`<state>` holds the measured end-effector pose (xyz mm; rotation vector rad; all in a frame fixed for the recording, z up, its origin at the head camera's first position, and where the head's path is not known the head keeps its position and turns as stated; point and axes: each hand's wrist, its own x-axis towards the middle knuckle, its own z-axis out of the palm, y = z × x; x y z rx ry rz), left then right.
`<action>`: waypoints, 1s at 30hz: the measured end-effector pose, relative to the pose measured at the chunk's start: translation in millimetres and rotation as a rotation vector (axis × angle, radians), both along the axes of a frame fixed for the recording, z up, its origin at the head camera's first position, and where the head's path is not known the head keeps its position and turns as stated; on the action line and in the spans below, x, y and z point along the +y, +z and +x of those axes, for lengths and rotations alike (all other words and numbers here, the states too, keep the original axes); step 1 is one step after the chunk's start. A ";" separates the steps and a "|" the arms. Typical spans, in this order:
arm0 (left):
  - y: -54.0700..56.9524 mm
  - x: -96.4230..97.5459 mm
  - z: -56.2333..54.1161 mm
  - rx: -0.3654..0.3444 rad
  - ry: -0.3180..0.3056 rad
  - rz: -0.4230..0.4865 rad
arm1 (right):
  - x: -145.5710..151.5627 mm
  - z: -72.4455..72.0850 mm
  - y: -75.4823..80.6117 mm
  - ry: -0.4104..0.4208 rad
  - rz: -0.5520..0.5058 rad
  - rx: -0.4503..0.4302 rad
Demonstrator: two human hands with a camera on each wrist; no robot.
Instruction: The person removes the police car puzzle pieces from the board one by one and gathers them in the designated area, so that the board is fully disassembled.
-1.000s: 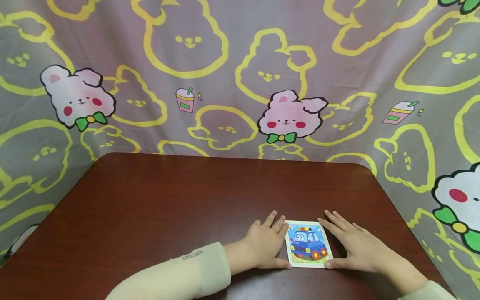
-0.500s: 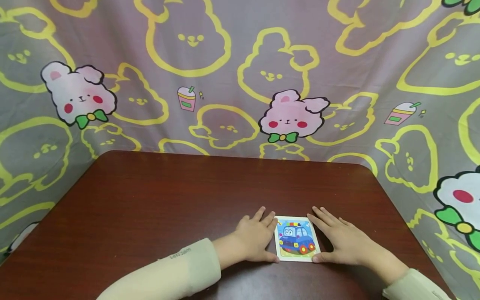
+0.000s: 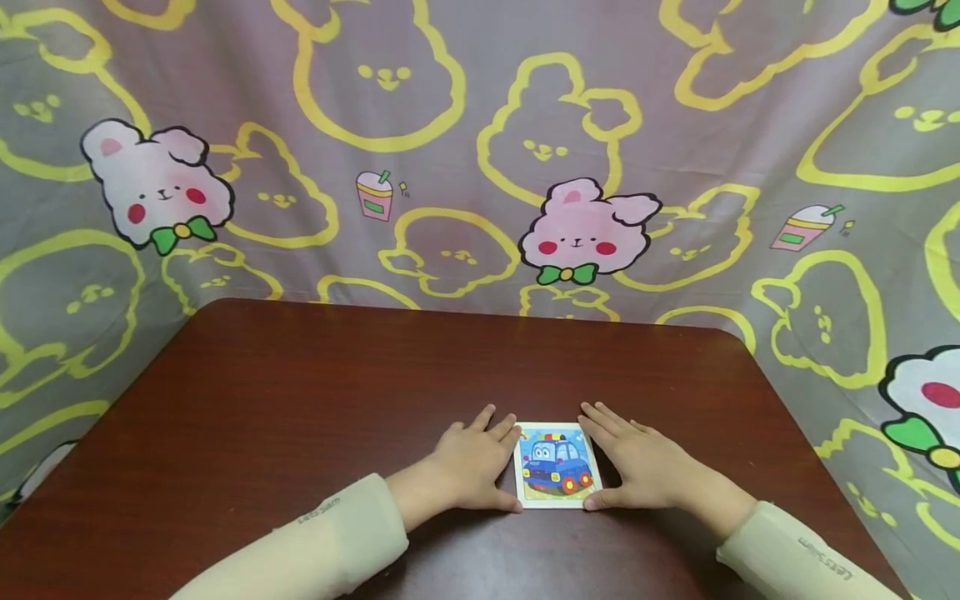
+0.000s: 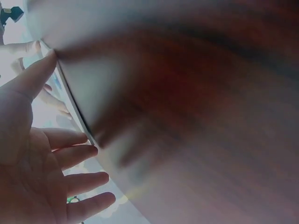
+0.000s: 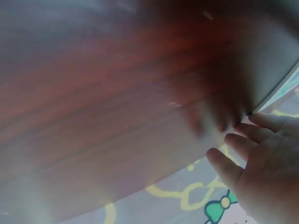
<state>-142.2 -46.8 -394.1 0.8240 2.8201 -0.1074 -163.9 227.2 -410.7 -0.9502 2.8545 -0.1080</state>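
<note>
Grey fabric [image 3: 450,179] printed with yellow animal outlines and pale pink rabbit heads [image 3: 585,237] in green bows is hanging behind and along both sides of a glossy, reddish-brown, wood-grained bench [image 3: 315,375] with rounded far corners. On the near part of the bench, right of the middle, a flat, square, white-bordered picture board [image 3: 557,467] is lying face up, displaying a blue cartoon car with large eyes, red-and-yellow wheels and coloured roof lights. A person's bare left hand [image 3: 476,467] is framing the board's left side, its thumb touching the near corner and its index finger the far one; the fingers are reaching out straight and spread, released rather than clasping. Opposite, the bare right hand [image 3: 648,467] is mirroring that pose along the right side, thumb at the near corner, index finger at the far corner, its fingers likewise uncurled and fanning apart. A pale green left sleeve [image 3: 300,542] and a matching right sleeve [image 3: 787,546], both bearing dark lettering, are covering the forearms, leaving the wrists bare.
</note>
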 end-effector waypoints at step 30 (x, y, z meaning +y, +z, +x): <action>9.0 -80.1 -3.6 -0.123 0.141 0.140 | -77.6 -19.2 8.4 0.099 0.007 -0.108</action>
